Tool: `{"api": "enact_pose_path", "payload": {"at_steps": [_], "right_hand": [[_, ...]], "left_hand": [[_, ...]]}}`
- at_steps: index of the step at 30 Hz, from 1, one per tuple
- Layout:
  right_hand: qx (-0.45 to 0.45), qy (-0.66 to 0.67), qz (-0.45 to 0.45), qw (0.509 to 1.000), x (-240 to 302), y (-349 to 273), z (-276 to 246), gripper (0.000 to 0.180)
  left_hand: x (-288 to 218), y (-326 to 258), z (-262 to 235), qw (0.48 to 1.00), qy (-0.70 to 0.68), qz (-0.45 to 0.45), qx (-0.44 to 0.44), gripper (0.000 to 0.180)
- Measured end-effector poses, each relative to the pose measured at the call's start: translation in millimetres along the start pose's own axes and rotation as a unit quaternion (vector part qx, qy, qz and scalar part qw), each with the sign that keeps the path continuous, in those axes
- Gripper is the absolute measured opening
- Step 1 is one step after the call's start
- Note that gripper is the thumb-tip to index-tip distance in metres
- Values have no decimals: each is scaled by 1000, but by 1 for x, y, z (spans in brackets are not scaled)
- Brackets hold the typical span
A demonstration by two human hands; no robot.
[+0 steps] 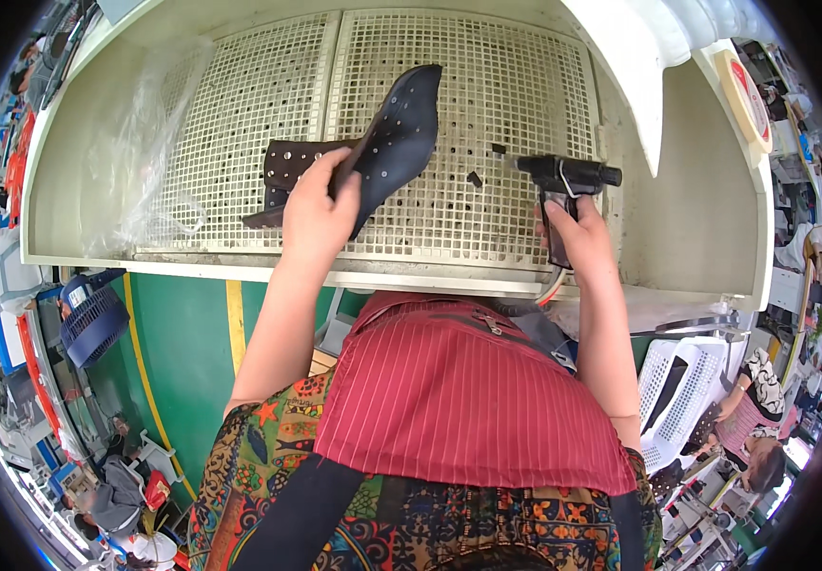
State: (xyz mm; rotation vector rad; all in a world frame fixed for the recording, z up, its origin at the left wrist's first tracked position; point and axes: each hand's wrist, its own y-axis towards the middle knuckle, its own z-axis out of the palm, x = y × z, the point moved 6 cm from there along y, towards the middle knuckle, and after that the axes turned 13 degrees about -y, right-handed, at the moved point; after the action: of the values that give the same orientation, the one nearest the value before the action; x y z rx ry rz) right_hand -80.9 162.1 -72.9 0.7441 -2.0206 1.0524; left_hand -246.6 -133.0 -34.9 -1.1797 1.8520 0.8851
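My left hand (321, 214) is closed on a dark, flexible, leather-like piece (400, 138) dotted with small metal studs. One broad flap of it rises up and to the right. A brown studded part (287, 160) shows left of my fingers; whether it belongs to the same piece I cannot tell. In my right hand (584, 238) is a black pistol-shaped air gun (573, 173), gripped by its handle, its thinner end toward the left. Both hands are over a pale plastic grid (468, 209). My left thumb partly covers the dark piece.
Two small black scraps (474, 179) lie on the grid between my hands. Clear plastic film (140, 162) hangs at the tray's left. A white funnel-like duct (644, 86) reaches down at upper right. Below right stands a white basket (682, 390); a blue fan (94, 322) is at left.
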Motion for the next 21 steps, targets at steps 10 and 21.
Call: {"api": "enact_pose_path", "payload": {"at_steps": [10,21], "right_hand": [[-145,-501,-121,845,61,-40,-23,20],[-134,-415,-504,745,224,-72,71,13]], "left_hand": [[-76,23,-56,986,41,164,-11,16],[-135,21,-26,949,86,292,83,33]]}}
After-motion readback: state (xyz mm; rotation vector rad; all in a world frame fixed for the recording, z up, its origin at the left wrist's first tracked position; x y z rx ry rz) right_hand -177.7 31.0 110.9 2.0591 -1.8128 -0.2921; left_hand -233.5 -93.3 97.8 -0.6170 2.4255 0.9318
